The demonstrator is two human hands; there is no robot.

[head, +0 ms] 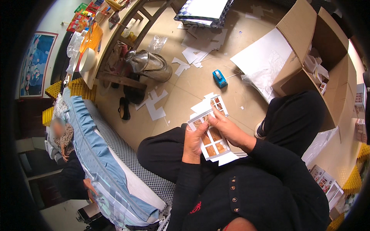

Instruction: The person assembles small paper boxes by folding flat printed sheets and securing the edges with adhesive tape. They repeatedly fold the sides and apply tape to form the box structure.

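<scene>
Both hands hold a flat printed card sheet (212,138) above the lap, showing food pictures in white-framed panes with white flaps at its edges. My left hand (195,140) grips the sheet's left side, thumb on top. My right hand (228,127) holds the right side, its thumb near the upper panes and close to the left thumb. The fingers beneath the sheet are hidden. Beyond its top end sticks out another printed part (219,104) with small panes; whether it is a separate piece I cannot tell. A blue tape dispenser (220,78) lies on the floor ahead.
An open cardboard box (310,66) with white pieces stands at the right. White card scraps (154,105) litter the floor. A metal kettle (151,66) is by the wooden table (104,47). Two other people are on or beside the bed (98,144) at left. Printed boxes (326,182) sit lower right.
</scene>
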